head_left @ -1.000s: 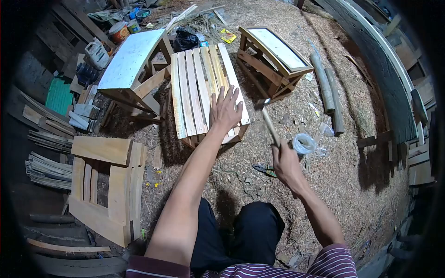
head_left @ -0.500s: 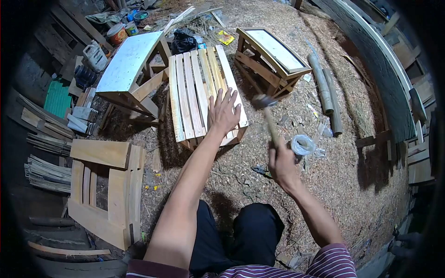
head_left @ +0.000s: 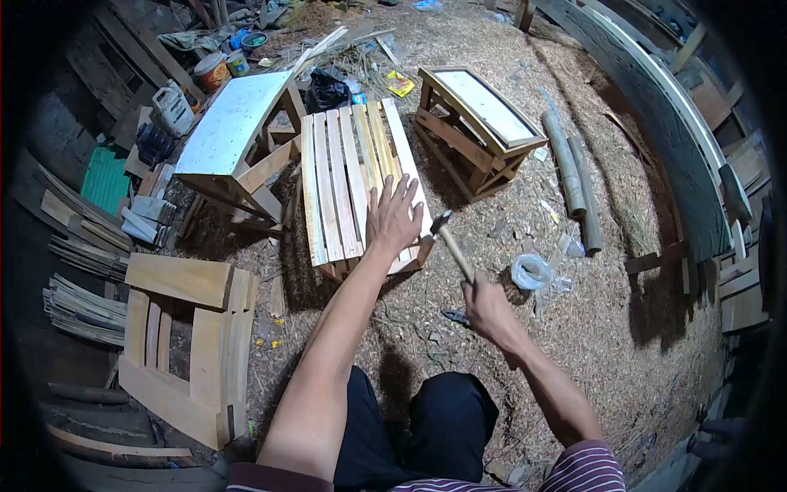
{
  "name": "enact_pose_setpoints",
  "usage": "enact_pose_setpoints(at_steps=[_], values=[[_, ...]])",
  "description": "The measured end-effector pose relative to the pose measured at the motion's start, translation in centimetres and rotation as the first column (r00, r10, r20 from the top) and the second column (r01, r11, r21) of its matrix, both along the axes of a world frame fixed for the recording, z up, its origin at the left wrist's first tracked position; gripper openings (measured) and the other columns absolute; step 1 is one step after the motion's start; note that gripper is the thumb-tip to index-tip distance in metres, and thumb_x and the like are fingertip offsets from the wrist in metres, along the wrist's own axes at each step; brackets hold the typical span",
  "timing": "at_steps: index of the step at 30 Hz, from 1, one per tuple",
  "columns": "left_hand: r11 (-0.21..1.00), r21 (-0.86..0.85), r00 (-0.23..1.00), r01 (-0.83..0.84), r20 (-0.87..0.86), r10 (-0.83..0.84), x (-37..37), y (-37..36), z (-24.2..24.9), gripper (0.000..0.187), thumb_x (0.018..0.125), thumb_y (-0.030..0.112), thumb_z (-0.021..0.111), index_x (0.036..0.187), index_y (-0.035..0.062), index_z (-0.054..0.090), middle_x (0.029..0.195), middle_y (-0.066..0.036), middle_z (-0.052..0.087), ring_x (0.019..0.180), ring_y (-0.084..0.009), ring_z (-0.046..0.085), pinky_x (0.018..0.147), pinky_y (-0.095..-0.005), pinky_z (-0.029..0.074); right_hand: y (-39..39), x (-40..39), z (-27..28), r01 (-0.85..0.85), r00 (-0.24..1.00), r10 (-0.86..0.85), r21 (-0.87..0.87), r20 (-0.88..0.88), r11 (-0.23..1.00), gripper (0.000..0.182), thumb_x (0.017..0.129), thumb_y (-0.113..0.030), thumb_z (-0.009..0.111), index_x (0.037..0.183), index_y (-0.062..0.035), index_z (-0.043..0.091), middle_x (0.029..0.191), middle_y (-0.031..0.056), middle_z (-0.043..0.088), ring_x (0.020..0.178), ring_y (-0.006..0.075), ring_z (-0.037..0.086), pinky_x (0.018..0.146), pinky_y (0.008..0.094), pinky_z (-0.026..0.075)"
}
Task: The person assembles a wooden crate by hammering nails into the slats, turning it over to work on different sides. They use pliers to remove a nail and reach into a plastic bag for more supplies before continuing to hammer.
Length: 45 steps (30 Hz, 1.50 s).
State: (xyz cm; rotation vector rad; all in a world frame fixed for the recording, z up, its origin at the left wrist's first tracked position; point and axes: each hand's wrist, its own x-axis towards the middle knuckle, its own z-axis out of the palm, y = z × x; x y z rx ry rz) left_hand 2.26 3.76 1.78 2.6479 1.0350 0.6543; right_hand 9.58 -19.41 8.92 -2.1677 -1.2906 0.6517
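My left hand (head_left: 394, 220) lies with its fingers spread over the right-hand slats of a slatted wooden piece (head_left: 334, 180), low on the floor in front of me. Light wood strips run along its top, with narrow gaps between them. In my right hand (head_left: 490, 312) is a hammer (head_left: 457, 251), gripped by its wooden handle. The hammer's head is close to the near right corner of the slatted piece. Pliers (head_left: 456, 316) lie on the floor just left of my right hand.
Two small tables, one white-topped (head_left: 234, 123) and one framed (head_left: 484, 102), flank the slatted piece. A plastic-lined container (head_left: 532, 272) stands to the right, below two poles (head_left: 566, 164). Cut wooden frame parts (head_left: 176, 394) lie at left. Wood shavings cover the floor.
The hammer has swung down and left, bringing its head to the slatted piece's near right corner. My left hand stays on the slats; the view has tilted slightly.
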Motion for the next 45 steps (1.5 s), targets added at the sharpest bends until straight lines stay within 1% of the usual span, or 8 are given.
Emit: enact_pose_setpoints(at_steps=[5,13,16,22,25,32,38,45], values=[[1.0,0.001,1.0,0.016,0.018,-0.016,-0.2,-0.4,-0.5,0.051,0.091,0.034,0.044,0.138,0.0142,0.044,0.146,-0.007,0.037,0.139,-0.0304,0.025,0.114,-0.0508,0.014,0.8,-1.5,3.7,0.176,0.984,-0.167,0.285,-0.055,0.942,0.013,0.091,-0.009,0.049,0.097,0.0017,0.044,0.06,0.027,0.055,0.056,0.0463,0.057,0.049,0.0513,0.043],[1.0,0.017,1.0,-0.008,0.013,0.008,0.0,-0.4,-0.8,0.05,0.091,0.033,0.044,0.138,0.0144,0.044,0.146,-0.007,0.038,0.139,-0.0305,0.026,0.113,-0.0505,0.014,1.1,-1.2,3.3,0.064,0.995,-0.069,-0.067,-0.076,0.996,0.014,0.092,-0.011,0.048,0.096,0.0022,0.045,0.059,0.029,0.054,0.06,0.0474,0.059,0.052,0.0512,0.044],[1.0,-0.003,1.0,0.005,-0.018,-0.005,-0.2,-0.2,-0.7,0.051,0.092,0.035,0.042,0.139,0.0143,0.042,0.147,-0.007,0.035,0.139,-0.0298,0.025,0.114,-0.0492,0.013,0.2,-1.8,1.8,0.2,0.98,-0.185,0.283,-0.079,0.938,0.012,0.09,-0.006,0.05,0.097,0.0028,0.045,0.06,0.0274,0.055,0.061,0.0467,0.059,0.051,0.0508,0.043],[1.0,0.02,1.0,0.004,0.014,-0.004,-0.1,-0.3,-0.6,0.05,0.09,0.031,0.045,0.136,0.0132,0.046,0.144,-0.007,0.04,0.138,-0.0306,0.028,0.113,-0.0504,0.016,0.3,0.1,1.5,0.13,0.991,-0.132,-0.074,-0.033,0.989,0.02,0.095,-0.017,0.045,0.093,0.0031,0.046,0.06,0.0287,0.054,0.057,0.0476,0.056,0.05,0.0519,0.04],[0.999,0.046,1.0,0.011,0.014,-0.012,-0.2,-0.2,-0.8,0.051,0.09,0.032,0.045,0.137,0.0135,0.045,0.145,-0.006,0.04,0.138,-0.0305,0.028,0.113,-0.0502,0.017,0.2,-1.2,3.7,0.174,0.984,-0.173,0.314,-0.032,0.933,0.013,0.093,-0.011,0.048,0.096,0.0017,0.046,0.062,0.0281,0.055,0.059,0.0462,0.058,0.05,0.0495,0.042],[1.0,0.008,1.0,0.009,0.001,-0.009,-0.3,-0.5,-0.6,0.05,0.091,0.032,0.044,0.137,0.0135,0.045,0.145,-0.007,0.039,0.139,-0.0298,0.026,0.114,-0.0493,0.014,0.2,0.6,0.7,0.103,0.992,-0.106,-0.058,-0.062,0.993,0.026,0.096,-0.019,0.047,0.092,0.0063,0.049,0.055,0.0275,0.053,0.052,0.0435,0.058,0.048,0.0487,0.043],[1.0,0.025,1.0,0.016,-0.01,-0.016,-0.4,-0.3,-0.8,0.05,0.091,0.032,0.043,0.137,0.0136,0.045,0.146,-0.006,0.039,0.139,-0.0305,0.026,0.114,-0.0497,0.015,0.0,-0.3,-1.2,0.118,0.99,-0.095,0.245,-0.103,0.962,0.021,0.094,-0.016,0.048,0.088,0.0039,0.048,0.063,0.0309,0.056,0.059,0.0444,0.06,0.052,0.0506,0.044],[1.0,0.024,1.0,-0.003,-0.014,0.004,-0.1,-0.3,-0.6,0.05,0.091,0.032,0.044,0.138,0.014,0.044,0.147,-0.005,0.037,0.139,-0.0301,0.026,0.114,-0.0498,0.015,0.7,-0.7,3.2,0.111,0.992,-0.113,-0.037,-0.062,0.993,0.016,0.092,-0.012,0.049,0.093,0.0038,0.047,0.059,0.027,0.055,0.055,0.041,0.061,0.048,0.0472,0.044]])
